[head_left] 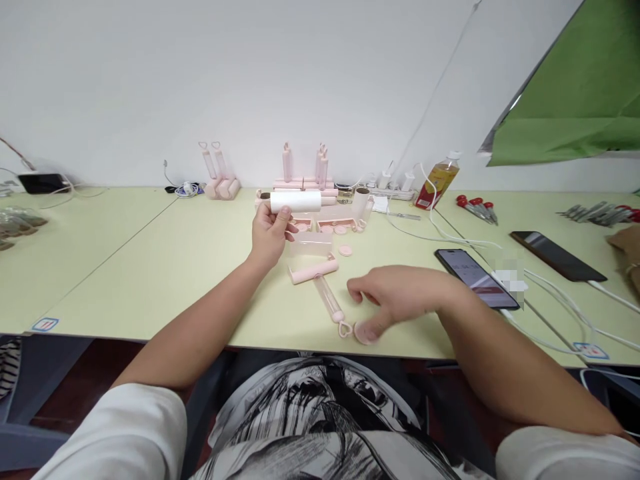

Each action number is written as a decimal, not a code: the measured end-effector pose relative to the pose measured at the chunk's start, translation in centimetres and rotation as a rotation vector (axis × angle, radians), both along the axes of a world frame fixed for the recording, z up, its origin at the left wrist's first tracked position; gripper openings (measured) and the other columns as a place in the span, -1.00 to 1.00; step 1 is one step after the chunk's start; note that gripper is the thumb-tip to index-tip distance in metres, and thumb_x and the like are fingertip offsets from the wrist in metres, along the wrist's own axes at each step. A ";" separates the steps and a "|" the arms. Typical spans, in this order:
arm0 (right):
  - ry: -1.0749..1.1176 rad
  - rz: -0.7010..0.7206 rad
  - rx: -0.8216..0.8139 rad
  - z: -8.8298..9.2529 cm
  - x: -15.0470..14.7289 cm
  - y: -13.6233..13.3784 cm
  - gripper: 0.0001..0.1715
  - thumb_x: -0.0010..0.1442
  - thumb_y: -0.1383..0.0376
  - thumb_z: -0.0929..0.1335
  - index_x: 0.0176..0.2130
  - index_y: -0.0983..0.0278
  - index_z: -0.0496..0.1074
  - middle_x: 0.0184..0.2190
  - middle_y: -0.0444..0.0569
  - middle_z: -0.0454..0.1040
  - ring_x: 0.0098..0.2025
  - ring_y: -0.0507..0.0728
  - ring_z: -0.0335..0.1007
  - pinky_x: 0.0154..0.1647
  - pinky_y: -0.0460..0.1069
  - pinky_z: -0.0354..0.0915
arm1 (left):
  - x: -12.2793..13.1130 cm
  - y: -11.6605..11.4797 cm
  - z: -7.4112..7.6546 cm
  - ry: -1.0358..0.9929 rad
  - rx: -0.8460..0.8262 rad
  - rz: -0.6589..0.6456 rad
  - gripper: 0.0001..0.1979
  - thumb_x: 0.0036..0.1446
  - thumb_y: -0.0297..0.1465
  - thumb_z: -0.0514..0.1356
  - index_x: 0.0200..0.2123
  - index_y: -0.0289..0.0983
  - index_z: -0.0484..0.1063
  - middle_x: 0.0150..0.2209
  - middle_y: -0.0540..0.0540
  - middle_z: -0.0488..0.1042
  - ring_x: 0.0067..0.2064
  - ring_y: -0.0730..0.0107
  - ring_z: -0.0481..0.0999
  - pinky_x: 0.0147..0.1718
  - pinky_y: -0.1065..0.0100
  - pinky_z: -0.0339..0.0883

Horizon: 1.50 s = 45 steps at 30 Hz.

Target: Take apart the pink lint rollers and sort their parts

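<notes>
My left hand (273, 233) is closed around a white roll (296, 201) with a brown cardboard core, held level above the table. Low over the table's front, my right hand (395, 300) has its fingers bent and spread apart. Its thumb is over a round pink disc (364, 333); whether it touches the disc I cannot tell. Left of that hand lies a clear tube handle with a heart-shaped loop (328, 299), its far end against a pink roller holder (315, 271). Another pink disc (345, 251) and a clear, pale pink cover (311, 244) lie farther back.
Pink rollers with handles (220, 183) stand by the wall, with more pink parts (305, 183) behind my left hand. A brown-cored roll (360, 202) stands upright. Rightward are a drink bottle (439, 180), a lit phone (475, 277), a dark phone (557, 257), cables and red-handled tools (477, 208).
</notes>
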State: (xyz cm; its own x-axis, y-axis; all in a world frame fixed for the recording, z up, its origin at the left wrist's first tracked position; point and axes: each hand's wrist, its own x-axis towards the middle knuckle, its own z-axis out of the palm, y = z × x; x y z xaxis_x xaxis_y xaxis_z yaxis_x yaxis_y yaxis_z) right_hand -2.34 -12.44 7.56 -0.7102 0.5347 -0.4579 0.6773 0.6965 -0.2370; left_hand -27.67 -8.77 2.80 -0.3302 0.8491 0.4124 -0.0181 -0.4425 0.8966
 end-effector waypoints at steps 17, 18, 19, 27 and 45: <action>0.152 -0.055 0.150 -2.4 -0.6 -0.4 -0.53 0.16 0.05 0.35 -0.01 0.22 0.40 -0.09 0.10 0.48 -0.17 0.24 0.41 -0.30 -0.01 0.13 | 0.2 0.2 0.0 0.005 0.008 -0.005 -0.60 0.09 -0.06 0.28 -0.30 -0.21 0.23 -0.44 0.07 0.42 -0.55 0.55 0.50 -0.71 0.52 0.30; 0.147 -0.043 0.136 -2.6 -0.8 -0.6 -0.57 0.16 0.07 0.35 -0.03 0.23 0.41 -0.09 0.10 0.48 -0.18 0.23 0.40 -0.31 -0.01 0.12 | 0.2 0.2 0.0 0.005 0.006 -0.010 -0.60 0.09 -0.06 0.29 -0.30 -0.21 0.23 -0.44 0.07 0.42 -0.55 0.55 0.50 -0.71 0.52 0.30; 0.148 -0.034 0.121 -2.9 -0.9 -0.7 -0.63 0.16 0.11 0.35 -0.08 0.23 0.42 -0.12 0.08 0.48 -0.20 0.22 0.39 -0.33 -0.02 0.11 | 0.2 0.2 0.0 0.001 0.003 -0.016 -0.61 0.09 -0.06 0.29 -0.30 -0.21 0.23 -0.43 0.07 0.42 -0.55 0.55 0.50 -0.71 0.52 0.30; 0.220 -0.173 0.298 -4.0 -1.1 3.6 -0.91 0.18 0.27 0.27 -0.35 0.24 0.31 -0.39 -0.03 0.44 -0.40 0.10 0.27 -0.44 -0.04 -0.01 | 0.3 0.1 0.1 -0.017 -0.018 -0.040 -0.60 0.07 -0.07 0.30 -0.28 -0.21 0.23 -0.42 0.07 0.41 -0.54 0.54 0.50 -0.71 0.52 0.29; 0.818 -0.005 0.671 -1.9 -2.9 6.2 -0.45 0.14 0.15 0.38 0.10 0.27 0.35 0.02 0.13 0.45 0.03 0.32 0.32 0.04 0.17 0.19 | 2.2 -0.9 -1.2 0.457 0.057 -0.226 -0.72 0.16 -0.18 0.23 -0.28 -0.23 0.25 -0.43 0.07 0.38 -0.49 0.57 0.40 -0.52 0.49 0.31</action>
